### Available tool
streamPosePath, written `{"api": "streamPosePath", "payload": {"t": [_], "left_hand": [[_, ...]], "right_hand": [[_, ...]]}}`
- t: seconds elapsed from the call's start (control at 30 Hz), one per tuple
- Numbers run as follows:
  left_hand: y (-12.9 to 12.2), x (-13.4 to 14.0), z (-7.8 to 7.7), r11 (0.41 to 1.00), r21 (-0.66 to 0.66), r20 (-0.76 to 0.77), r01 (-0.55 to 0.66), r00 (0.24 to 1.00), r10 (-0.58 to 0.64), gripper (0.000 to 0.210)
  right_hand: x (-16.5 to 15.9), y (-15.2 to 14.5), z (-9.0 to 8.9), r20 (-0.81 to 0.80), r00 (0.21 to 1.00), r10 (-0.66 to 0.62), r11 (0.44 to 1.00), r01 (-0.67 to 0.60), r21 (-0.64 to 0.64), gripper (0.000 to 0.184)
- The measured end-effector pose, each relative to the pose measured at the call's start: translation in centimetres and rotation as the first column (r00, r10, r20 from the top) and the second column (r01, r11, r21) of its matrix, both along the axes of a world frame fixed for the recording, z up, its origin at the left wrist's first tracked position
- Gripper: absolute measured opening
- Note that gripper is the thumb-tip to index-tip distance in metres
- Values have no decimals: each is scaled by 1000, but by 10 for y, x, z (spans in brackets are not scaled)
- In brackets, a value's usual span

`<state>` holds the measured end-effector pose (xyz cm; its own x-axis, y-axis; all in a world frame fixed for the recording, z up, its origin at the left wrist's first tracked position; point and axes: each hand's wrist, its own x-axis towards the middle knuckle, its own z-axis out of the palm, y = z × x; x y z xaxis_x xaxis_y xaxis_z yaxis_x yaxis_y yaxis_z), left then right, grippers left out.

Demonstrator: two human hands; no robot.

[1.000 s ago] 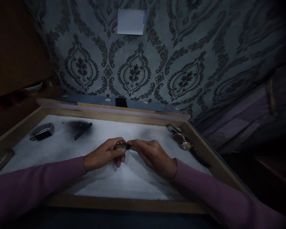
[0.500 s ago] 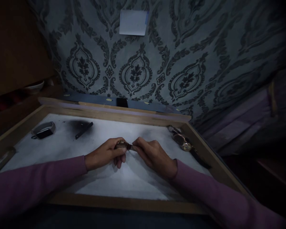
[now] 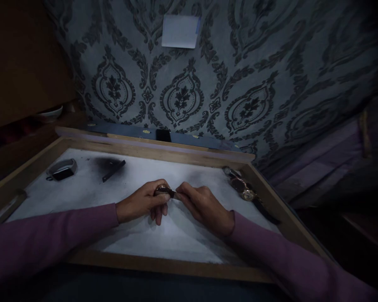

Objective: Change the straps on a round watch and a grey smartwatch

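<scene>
Over the white board my left hand (image 3: 145, 200) is closed round a wristwatch with a shiny, brownish-gold case (image 3: 161, 190). My thumb lies on its near side, and the lower fingers curl beneath. From the watch's right side a narrow brown strip (image 3: 173, 194), like a piece of strap, reaches toward my right hand. The right hand (image 3: 203, 205) is closed too, its thumb and forefinger pinching the strip's paler, thin end. Whether that end is strap or a separate flat tool, I cannot tell. The fingers hide much of both pieces.
A wooden rim (image 3: 164, 266) frames the white board. A grey-banded watch (image 3: 63, 170) and a dark bar (image 3: 114, 170) lie at left. Several watches, one gold-cased (image 3: 248, 194), line the right side. A dark phone-like slab (image 3: 163, 135) is behind the rim, below a patterned wall (image 3: 181, 98).
The view has shifted slightly, so the board and its contents appear a little further right. Both hands keep their hold on the watch and strip, with barely any movement between them.
</scene>
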<state>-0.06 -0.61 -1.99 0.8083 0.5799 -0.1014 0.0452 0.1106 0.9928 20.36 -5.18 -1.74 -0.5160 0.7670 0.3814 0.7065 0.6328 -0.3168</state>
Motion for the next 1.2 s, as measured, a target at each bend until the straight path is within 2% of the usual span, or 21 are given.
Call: {"api": "streamPosePath", "payload": {"t": [0.53, 1.2], "left_hand": [[-2, 1, 2, 999, -24, -23, -32, 999, 31, 20], [-3, 2, 5, 998, -12, -40, -54, 998, 53, 17]], "right_hand": [[-4, -2, 0, -74, 997, 10, 999, -13, -34, 16], [-5, -2, 2, -85, 996, 18, 996, -25, -82, 14]]}}
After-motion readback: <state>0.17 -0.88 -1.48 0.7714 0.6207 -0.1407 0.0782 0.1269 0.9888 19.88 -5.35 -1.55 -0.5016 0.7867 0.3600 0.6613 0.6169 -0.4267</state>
